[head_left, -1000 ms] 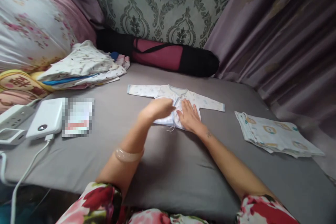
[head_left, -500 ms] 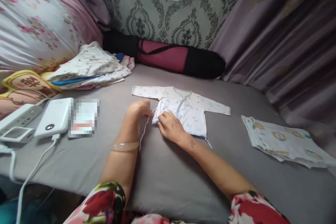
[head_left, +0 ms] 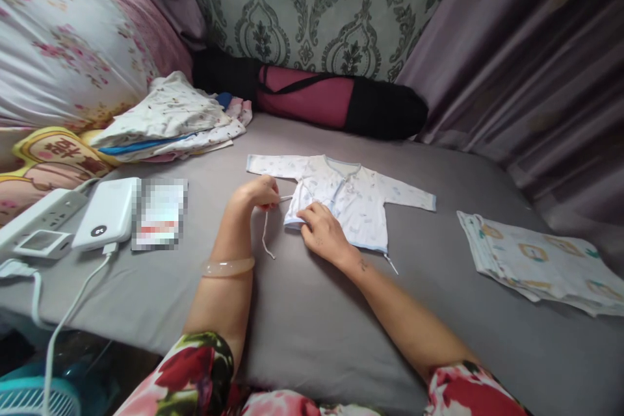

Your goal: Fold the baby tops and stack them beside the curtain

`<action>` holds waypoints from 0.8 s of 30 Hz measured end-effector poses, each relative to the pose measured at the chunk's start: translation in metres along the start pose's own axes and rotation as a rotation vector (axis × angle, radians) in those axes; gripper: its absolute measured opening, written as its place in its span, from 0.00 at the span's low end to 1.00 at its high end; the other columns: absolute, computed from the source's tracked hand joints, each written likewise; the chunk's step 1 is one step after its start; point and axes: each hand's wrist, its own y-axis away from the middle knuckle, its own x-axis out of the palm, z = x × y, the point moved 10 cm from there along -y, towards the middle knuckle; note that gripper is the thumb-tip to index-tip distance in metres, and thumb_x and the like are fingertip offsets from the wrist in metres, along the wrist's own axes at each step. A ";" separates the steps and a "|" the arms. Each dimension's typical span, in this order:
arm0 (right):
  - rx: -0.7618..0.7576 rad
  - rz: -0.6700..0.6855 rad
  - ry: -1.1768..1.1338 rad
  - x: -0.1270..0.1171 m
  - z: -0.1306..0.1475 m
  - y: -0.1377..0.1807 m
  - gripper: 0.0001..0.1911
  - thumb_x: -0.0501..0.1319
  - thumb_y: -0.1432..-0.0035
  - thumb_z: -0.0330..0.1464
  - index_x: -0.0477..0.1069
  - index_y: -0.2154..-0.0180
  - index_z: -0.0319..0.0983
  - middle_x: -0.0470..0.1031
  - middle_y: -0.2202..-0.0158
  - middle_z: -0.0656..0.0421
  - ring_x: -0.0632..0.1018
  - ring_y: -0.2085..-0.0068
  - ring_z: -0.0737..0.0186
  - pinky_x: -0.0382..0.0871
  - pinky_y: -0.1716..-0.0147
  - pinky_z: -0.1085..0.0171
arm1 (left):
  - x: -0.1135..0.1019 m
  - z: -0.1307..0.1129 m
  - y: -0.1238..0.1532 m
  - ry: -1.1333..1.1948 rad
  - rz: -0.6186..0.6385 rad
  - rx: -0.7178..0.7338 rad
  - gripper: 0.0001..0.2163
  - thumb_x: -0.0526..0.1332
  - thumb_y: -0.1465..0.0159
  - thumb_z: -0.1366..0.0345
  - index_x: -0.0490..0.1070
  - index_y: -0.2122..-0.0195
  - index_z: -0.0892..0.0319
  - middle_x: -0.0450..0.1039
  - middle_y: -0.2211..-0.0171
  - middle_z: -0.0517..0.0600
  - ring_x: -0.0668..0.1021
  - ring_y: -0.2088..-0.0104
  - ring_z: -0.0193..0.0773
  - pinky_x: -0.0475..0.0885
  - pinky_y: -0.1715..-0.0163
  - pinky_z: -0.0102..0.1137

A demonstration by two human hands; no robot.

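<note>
A small white baby shirt with pale blue trim lies flat on the grey bed sheet, sleeves spread out. My left hand is closed in a pinch on a thin white tie string that runs from the shirt's left edge and hangs down onto the sheet. My right hand rests on the shirt's lower left corner, fingers curled and pressing the fabric down. A pale bangle sits on my left wrist.
A pile of folded clothes lies at the back left. A white power bank with a cable, a power strip and a blurred card sit at the left. Folded printed cloth lies right. A dark red and black roll bag lies against the wall.
Both hands moved off the shirt's middle to its left edge. My left hand took the tie string and drew it out leftward; my right hand shifted to the lower left corner.
</note>
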 end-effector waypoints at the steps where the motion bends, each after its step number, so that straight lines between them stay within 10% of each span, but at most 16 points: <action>1: -0.015 0.007 0.029 0.001 0.002 0.001 0.14 0.54 0.41 0.23 0.74 0.56 0.38 0.71 0.58 0.54 0.69 0.54 0.59 0.63 0.52 0.64 | -0.002 0.003 0.000 0.002 -0.008 -0.005 0.13 0.58 0.50 0.76 0.75 0.64 0.63 0.76 0.75 0.49 0.75 0.79 0.32 0.69 0.75 0.24; 11: -0.050 0.033 0.119 0.004 0.007 0.004 0.13 0.53 0.38 0.23 0.73 0.57 0.36 0.70 0.57 0.52 0.67 0.54 0.57 0.63 0.52 0.61 | -0.049 0.068 0.006 0.169 -0.280 -0.174 0.05 0.59 0.44 0.72 0.72 0.75 0.63 0.71 0.81 0.49 0.73 0.80 0.32 0.70 0.77 0.25; 16: -0.052 0.040 0.151 0.003 0.010 0.006 0.12 0.53 0.37 0.24 0.73 0.57 0.36 0.70 0.57 0.51 0.68 0.54 0.56 0.64 0.53 0.61 | -0.069 0.002 0.029 0.351 -0.587 0.175 0.10 0.60 0.40 0.63 0.74 0.64 0.64 0.76 0.71 0.52 0.79 0.72 0.36 0.75 0.68 0.29; 20: -0.057 0.039 0.158 0.003 0.011 0.007 0.13 0.51 0.35 0.25 0.73 0.56 0.35 0.70 0.56 0.51 0.68 0.55 0.56 0.64 0.53 0.61 | -0.048 -0.076 0.041 0.547 -0.411 0.703 0.27 0.65 0.44 0.57 0.68 0.44 0.58 0.72 0.48 0.56 0.79 0.56 0.41 0.76 0.60 0.32; 24: -0.060 0.067 0.152 0.003 0.010 0.008 0.13 0.50 0.35 0.24 0.71 0.56 0.35 0.70 0.56 0.51 0.68 0.54 0.56 0.64 0.53 0.61 | -0.027 -0.050 0.017 0.342 -0.293 0.396 0.15 0.63 0.43 0.58 0.74 0.60 0.63 0.77 0.62 0.56 0.79 0.66 0.39 0.75 0.70 0.30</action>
